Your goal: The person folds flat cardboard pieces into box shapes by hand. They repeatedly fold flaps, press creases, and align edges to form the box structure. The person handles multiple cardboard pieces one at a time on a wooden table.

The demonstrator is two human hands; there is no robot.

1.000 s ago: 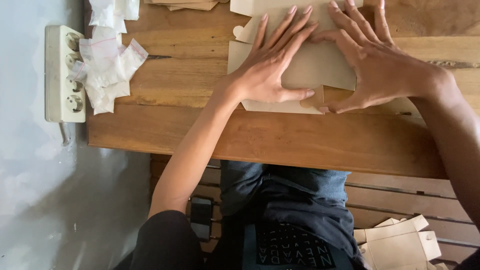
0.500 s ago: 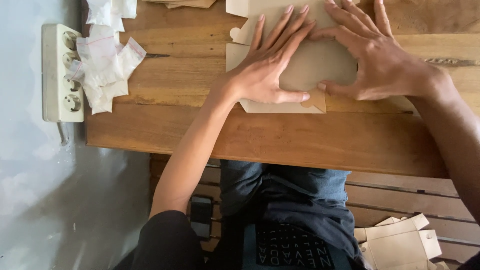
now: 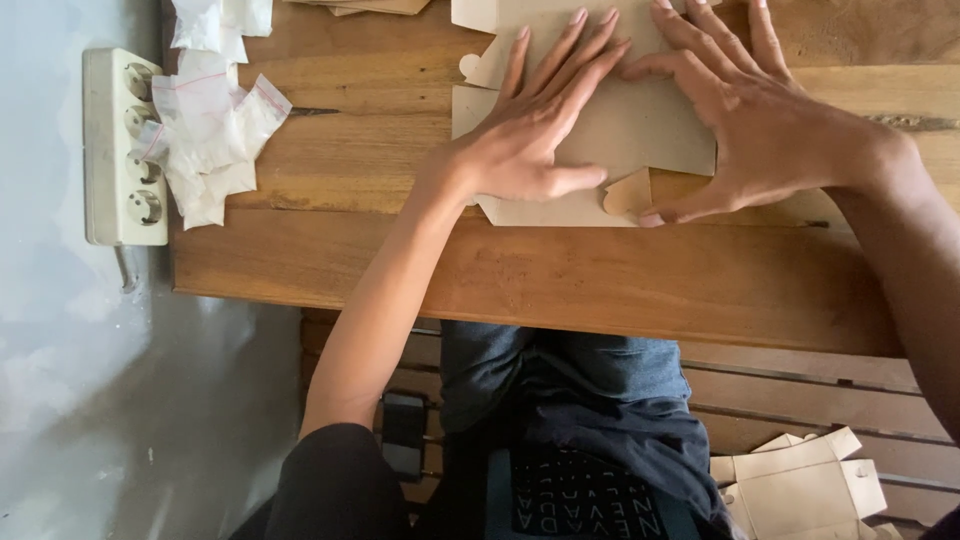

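Left hand (image 3: 530,150) lies flat, fingers spread, pressing the flattened cardboard box blank (image 3: 620,130) onto the wooden worktop (image 3: 560,280) at upper centre. Right hand (image 3: 760,130) is splayed on it too, thumb by a small raised flap (image 3: 628,192). Bare wood runs along the worktop's near edge. Top of the blank is cut off. Small plastic bags (image 3: 210,130) and a power strip (image 3: 122,150) crowd the upper left.
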